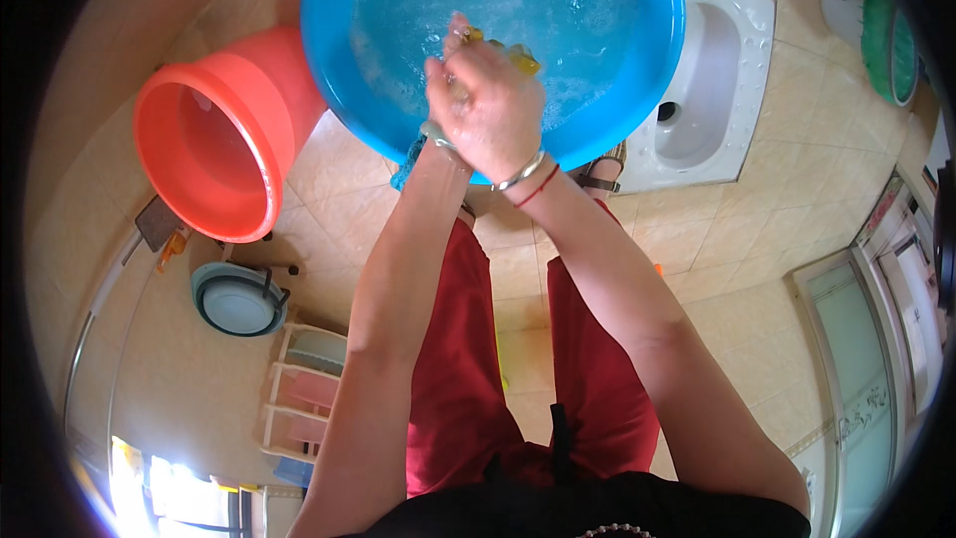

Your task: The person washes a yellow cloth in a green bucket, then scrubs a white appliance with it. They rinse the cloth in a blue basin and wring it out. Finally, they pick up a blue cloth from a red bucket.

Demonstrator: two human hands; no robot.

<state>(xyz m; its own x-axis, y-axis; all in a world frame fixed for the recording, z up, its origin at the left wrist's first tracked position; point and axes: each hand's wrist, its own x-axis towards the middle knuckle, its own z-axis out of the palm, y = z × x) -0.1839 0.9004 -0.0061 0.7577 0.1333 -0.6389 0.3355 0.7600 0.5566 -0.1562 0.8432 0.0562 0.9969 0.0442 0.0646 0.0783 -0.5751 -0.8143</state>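
My two hands are clasped together above the near part of a large blue basin (pixel 675 30), which holds sudsy water (pixel 568 10). My right hand (pixel 498 100) lies on top, its fingers curled, with a silver bangle and a red string at the wrist. Beneath it, my left hand (pixel 438 100) is mostly covered; only some wet fingers and the wrist show. A small glossy yellow thing (pixel 523 61) pokes out between the hands, closed in by both; its kind cannot be made out. A bit of teal textured material (pixel 404 171) shows at the basin's near rim, beside my left wrist.
An orange-red bucket (pixel 224 164) lies tipped at the left, its mouth toward me. On the right are a white squat toilet (pixel 712 90) and a green and white bin (pixel 886 48). Pale basins (pixel 239 301) and a cream rack (pixel 309 379) stand lower left.
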